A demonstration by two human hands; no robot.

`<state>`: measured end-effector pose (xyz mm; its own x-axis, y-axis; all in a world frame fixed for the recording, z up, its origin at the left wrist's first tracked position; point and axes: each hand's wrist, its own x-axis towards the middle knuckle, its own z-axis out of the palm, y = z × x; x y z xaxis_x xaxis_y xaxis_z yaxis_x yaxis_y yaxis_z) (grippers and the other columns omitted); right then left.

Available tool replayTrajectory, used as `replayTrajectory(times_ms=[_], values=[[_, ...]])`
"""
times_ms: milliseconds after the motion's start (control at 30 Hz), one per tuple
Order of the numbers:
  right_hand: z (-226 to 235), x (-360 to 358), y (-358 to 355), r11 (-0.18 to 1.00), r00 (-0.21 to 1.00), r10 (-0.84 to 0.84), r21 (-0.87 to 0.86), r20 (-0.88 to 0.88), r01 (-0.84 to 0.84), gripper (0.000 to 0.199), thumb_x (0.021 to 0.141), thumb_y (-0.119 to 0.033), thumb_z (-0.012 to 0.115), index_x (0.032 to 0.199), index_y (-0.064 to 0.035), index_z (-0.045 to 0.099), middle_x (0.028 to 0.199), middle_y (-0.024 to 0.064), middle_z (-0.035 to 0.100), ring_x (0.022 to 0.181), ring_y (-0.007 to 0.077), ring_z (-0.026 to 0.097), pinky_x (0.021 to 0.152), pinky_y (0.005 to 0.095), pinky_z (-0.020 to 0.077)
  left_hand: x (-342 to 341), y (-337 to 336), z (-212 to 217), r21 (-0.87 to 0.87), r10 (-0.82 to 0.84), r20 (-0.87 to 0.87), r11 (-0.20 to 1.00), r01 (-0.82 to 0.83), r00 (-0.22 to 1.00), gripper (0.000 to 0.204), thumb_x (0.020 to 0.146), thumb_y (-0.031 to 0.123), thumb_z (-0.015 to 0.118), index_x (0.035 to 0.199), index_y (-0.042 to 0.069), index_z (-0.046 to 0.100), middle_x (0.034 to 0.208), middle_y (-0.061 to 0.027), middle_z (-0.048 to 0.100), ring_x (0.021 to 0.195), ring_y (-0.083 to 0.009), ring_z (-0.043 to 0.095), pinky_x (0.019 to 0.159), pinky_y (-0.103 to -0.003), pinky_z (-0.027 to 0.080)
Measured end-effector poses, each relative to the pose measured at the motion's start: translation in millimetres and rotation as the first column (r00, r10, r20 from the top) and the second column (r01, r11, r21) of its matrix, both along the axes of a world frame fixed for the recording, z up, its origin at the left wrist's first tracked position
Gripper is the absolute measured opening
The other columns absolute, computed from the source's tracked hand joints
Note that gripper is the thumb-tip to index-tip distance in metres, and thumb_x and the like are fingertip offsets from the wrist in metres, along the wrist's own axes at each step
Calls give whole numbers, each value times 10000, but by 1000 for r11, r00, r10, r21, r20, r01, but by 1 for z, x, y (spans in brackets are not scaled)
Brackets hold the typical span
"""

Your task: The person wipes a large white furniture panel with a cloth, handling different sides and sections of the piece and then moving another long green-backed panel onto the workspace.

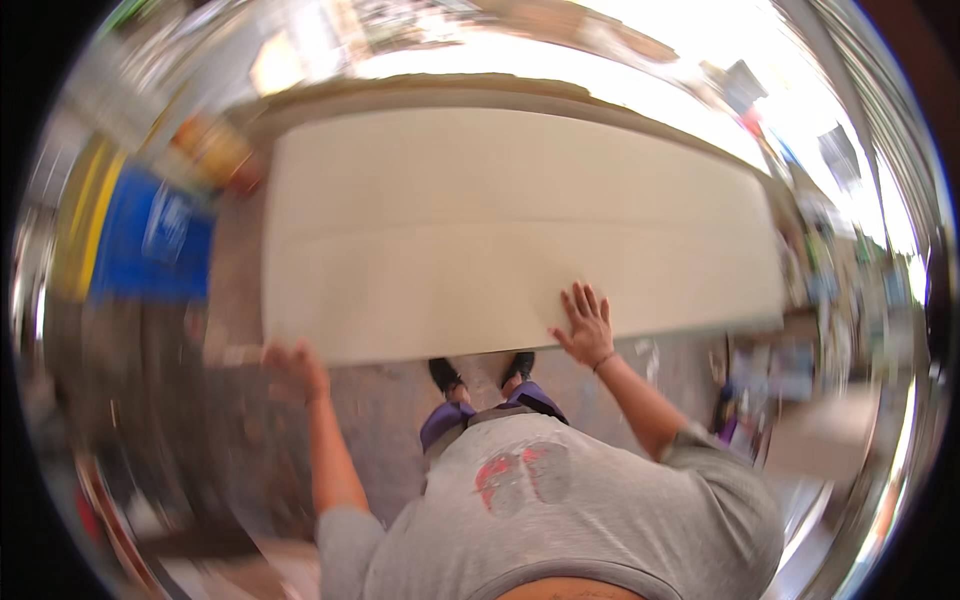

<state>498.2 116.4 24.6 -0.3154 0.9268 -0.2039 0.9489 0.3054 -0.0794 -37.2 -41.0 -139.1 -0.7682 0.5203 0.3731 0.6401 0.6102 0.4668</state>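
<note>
Grey-brown floor (385, 420), white glare (795, 65) upper right, blurred clutter (785, 370).

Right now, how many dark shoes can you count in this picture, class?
2: the left shoe and the right shoe, apart on the floor, by the near edge of the pale board. Others may be hidden beneath it or in the blur.

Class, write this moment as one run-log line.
Right hand: spread on pale board | left hand: blurred, at board's near-left corner, grip unclear
</note>
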Motion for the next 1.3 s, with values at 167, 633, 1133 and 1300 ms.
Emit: replayTrajectory(times_ms=[167,633,1133,1300], values=[[17,162,-29,682,685,-724,-65,80,729,717,890,-629,278,1435,-165,267,1500,130,178,1386,300,156,1089,513,164,8,-10,46,-463,107,-123,873,-152,987,627,932,519,347,1370,72,385,1412,-111,374,1307,-287,324,1058,-490,234],[-170,230,-360,353,681,-722,-783,119,512,640,882,-548,390,1206,-24,564,1284,197,504,1212,351,456,1018,422,344,310,104,86,-132,-718,-192,694,707,669,656,866,424,565,1365,49,362,1448,-153,320,1372,-348,217,1028,-644,127],[-164,322,-528,-161,-331,-923,-584,-197,796,510,858,-361,561,1191,25,550,1030,208,635,757,247,642,746,331,494,638,210,129,-268,-995,-33,-80,960,-92,398,723,361,718,1006,95,634,1154,-87,555,1090,-303,497,930,-427,387],[-184,338,-497,-58,-230,-948,-590,-220,805,532,844,-387,575,1185,21,552,981,212,650,868,286,641,794,360,483,704,229,147,-239,-988,-97,-92,967,-118,414,727,385,709,991,81,609,1120,-91,561,1102,-296,490,950,-433,367]])
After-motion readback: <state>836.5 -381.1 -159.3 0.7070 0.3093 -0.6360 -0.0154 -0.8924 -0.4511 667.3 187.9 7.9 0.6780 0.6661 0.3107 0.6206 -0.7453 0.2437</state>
